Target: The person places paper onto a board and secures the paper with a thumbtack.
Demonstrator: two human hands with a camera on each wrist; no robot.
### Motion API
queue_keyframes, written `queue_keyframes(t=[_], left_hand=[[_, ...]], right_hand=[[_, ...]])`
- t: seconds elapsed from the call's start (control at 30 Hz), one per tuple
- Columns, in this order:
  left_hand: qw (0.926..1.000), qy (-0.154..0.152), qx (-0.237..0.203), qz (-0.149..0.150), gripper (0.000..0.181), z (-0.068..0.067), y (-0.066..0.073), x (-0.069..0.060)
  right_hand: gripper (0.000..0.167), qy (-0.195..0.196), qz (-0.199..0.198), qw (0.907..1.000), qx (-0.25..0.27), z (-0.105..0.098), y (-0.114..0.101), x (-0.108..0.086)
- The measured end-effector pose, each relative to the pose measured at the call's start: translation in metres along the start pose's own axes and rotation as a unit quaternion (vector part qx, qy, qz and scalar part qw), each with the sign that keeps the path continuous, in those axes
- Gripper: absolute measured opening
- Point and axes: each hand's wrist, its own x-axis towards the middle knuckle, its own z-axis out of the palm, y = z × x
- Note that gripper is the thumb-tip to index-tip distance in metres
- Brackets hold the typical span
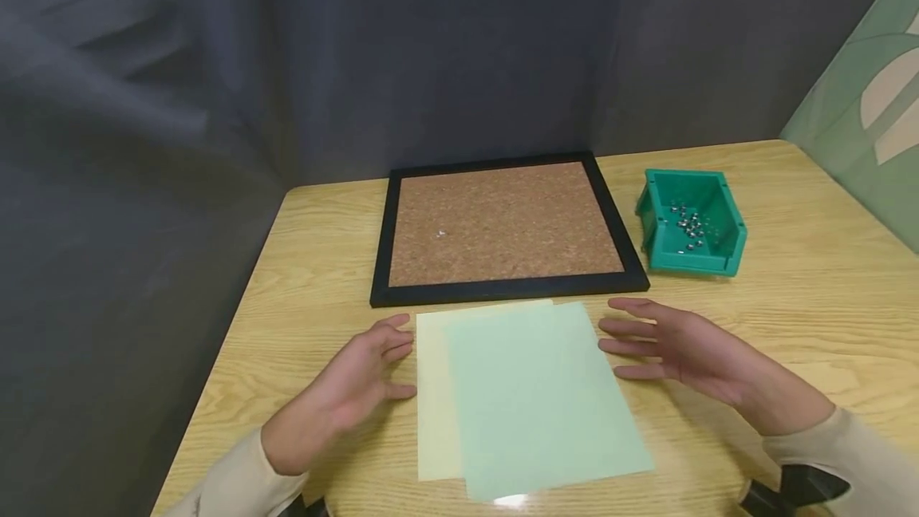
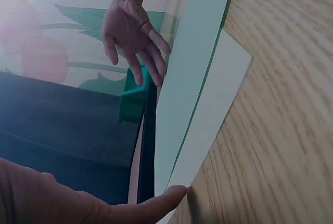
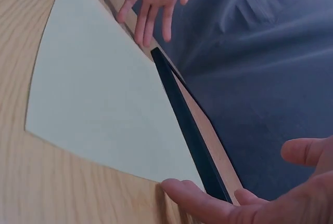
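Observation:
A pale green sheet of paper (image 1: 542,405) overlaps a cream sheet (image 1: 435,413) on the wooden table, the green one on top and slightly turned. My left hand (image 1: 355,377) is beside the cream sheet's left edge, fingers extended toward it and holding nothing. On the other side my right hand (image 1: 692,353) hovers near the green sheet's right edge, fingers spread and empty. In the left wrist view the left thumb (image 2: 166,198) appears close to the paper's edge; whether it touches cannot be told. Behind the sheets lies a black-framed cork board (image 1: 502,222).
A green plastic bin (image 1: 692,262) with several small shiny metal pieces (image 1: 691,226) stands right of the cork board. Dark fabric (image 1: 445,54) hangs behind and along the left of the table (image 1: 309,254). A patterned green panel (image 1: 854,94) borders the right.

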Motion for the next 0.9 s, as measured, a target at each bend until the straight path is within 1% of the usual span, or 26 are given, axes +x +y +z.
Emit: queue_keyframes(t=[0.1,0.2,0.37,0.47,0.63,0.77,0.9], left_hand=[[0.9999,-0.006,-0.011,0.002,0.064,0.003,-0.001,0.002],[0.9997,-0.010,-0.023,0.004,0.064,0.007,-0.002,0.004],[0.9991,-0.016,-0.039,0.006,0.061,0.013,-0.004,0.006],[0.9990,-0.019,-0.039,0.007,0.059,0.015,-0.005,0.007],[0.9990,-0.024,-0.036,0.009,0.058,0.017,-0.005,0.009],[0.9990,-0.019,-0.039,0.009,0.058,0.019,-0.007,0.011],[0.9986,-0.013,-0.051,0.010,0.064,0.021,-0.009,0.014]], right_hand=[[0.067,0.017,0.005,0.9997,-0.017,0.009,0.000,0.005],[0.069,0.023,0.007,0.9996,-0.014,0.015,-0.001,0.007],[0.069,0.019,0.004,0.9998,0.003,0.020,0.000,0.008],[0.068,0.018,0.002,0.9998,0.011,0.021,0.000,0.008],[0.069,0.017,0.004,0.9998,0.009,0.024,0.002,0.010],[0.069,0.011,0.009,0.9998,0.012,0.028,0.003,0.013],[0.068,0.005,0.009,0.9998,0.018,0.030,0.004,0.015]])
